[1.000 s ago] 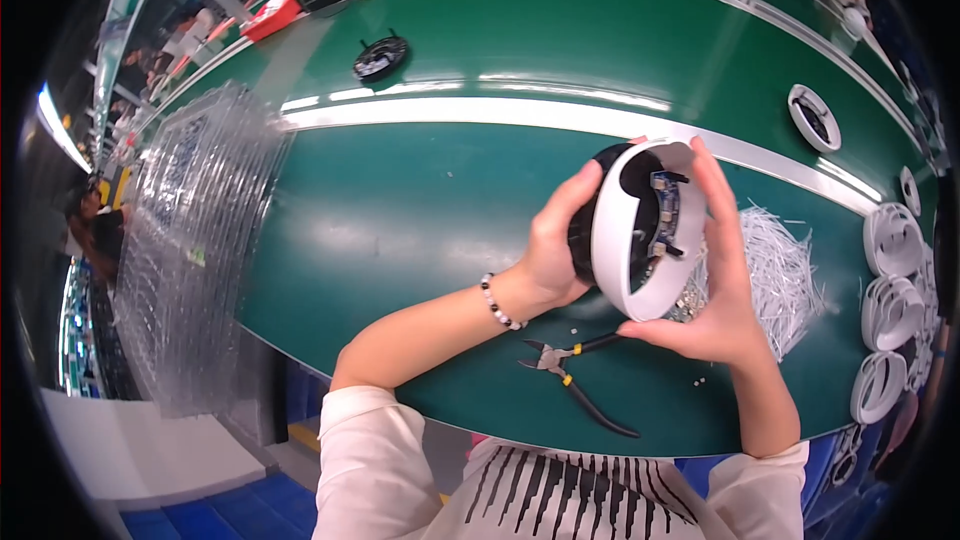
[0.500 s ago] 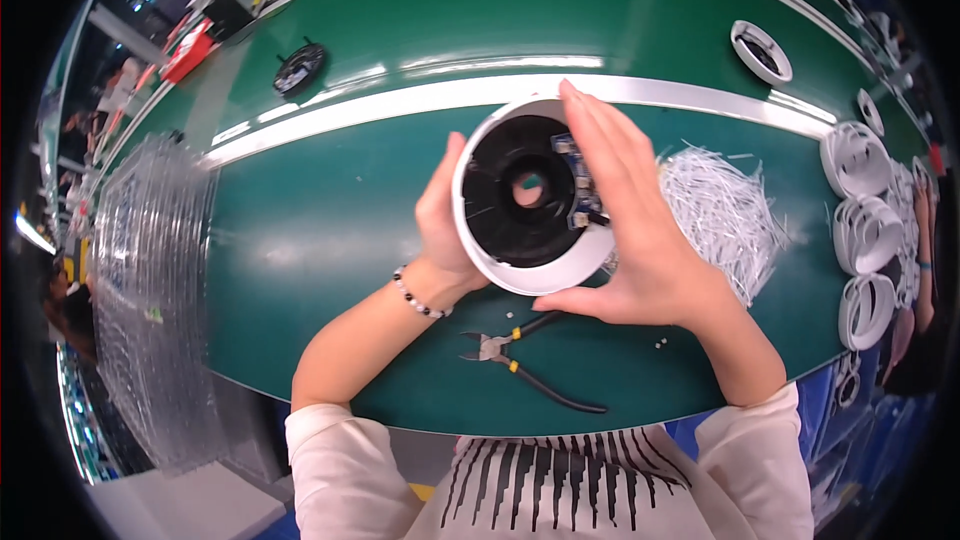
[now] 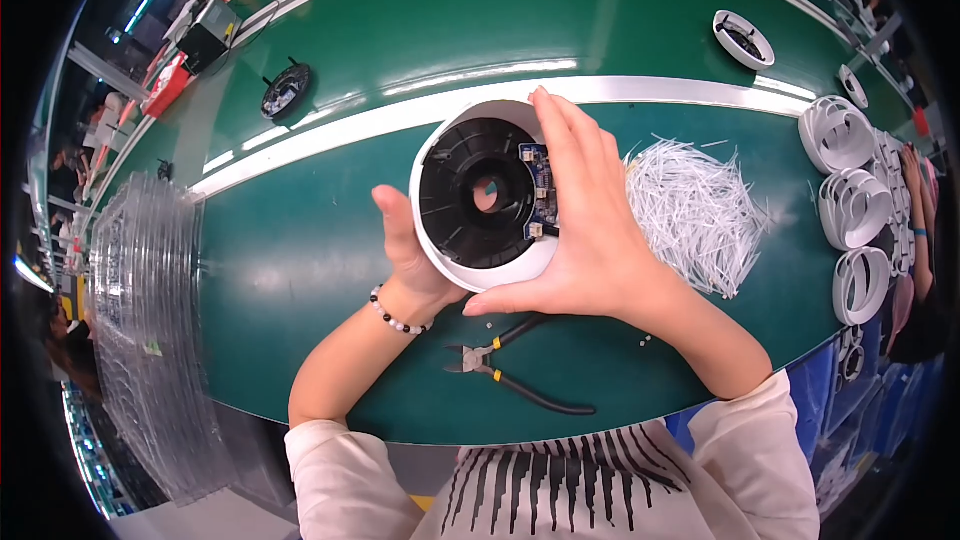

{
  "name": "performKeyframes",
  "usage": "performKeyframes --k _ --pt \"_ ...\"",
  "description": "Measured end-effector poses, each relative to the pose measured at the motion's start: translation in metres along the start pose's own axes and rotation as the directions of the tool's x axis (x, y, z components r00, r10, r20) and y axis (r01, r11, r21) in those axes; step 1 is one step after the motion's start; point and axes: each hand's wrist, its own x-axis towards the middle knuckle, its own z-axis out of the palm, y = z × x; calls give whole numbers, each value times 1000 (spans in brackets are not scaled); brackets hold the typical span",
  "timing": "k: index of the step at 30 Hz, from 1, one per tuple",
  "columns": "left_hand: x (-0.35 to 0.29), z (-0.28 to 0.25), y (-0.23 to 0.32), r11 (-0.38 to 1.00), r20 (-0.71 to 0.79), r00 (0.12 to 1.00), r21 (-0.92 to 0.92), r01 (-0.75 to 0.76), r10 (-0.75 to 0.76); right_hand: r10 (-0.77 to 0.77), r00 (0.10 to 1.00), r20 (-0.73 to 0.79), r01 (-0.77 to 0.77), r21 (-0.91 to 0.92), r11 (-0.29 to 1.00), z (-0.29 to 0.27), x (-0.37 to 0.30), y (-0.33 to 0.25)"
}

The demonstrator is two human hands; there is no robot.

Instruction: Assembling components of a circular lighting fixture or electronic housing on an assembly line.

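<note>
Above the green bench I hold a white cylindrical housing (image 3: pixel 522 264), its open end tilted up toward me. Inside it sits a black round insert (image 3: pixel 450 215) with a hole in its centre. A small blue circuit board (image 3: pixel 540 195) with white connectors stands along the insert's right side. My right hand (image 3: pixel 592 225) grips the housing's right side, fingers at the far rim and thumb at the near edge. From the left and below, my left hand (image 3: pixel 412 265) supports it, thumb raised off the wall and other fingers hidden. Diagonal cutters (image 3: pixel 480 358) with black handles lie below, jaws apart.
A heap of thin white strips (image 3: pixel 695 215) lies to the right. White rings (image 3: pixel 840 135) are stacked at the right edge. Clear plastic trays (image 3: pixel 150 330) stand at left. Beyond the pale rail (image 3: pixel 370 120) are a black round part (image 3: pixel 287 90) and a white ring-shaped part (image 3: pixel 743 40).
Both hands and the housing have shifted left in the picture. My left thumb has come away from the housing's wall. The bench items also appear slightly shifted left.
</note>
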Motion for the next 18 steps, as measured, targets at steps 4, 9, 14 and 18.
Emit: performKeyframes --k 4,9,14,18 --pt "1 -12 -5 943 205 971 -329 -48 121 -35 996 -81 39 45 998 5 0 -2" --pt "3 -3 0 953 175 976 -296 -72 128 -71 988 -138 97 191 977 0 3 -2" --pt "4 -6 6 914 62 998 -404 42 -18 -109 984 -142 144 267 953 -6 4 -4" --pt "2 6 5 930 46 996 -363 -60 82 -64 992 -105 84 201 976 -6 2 -9"
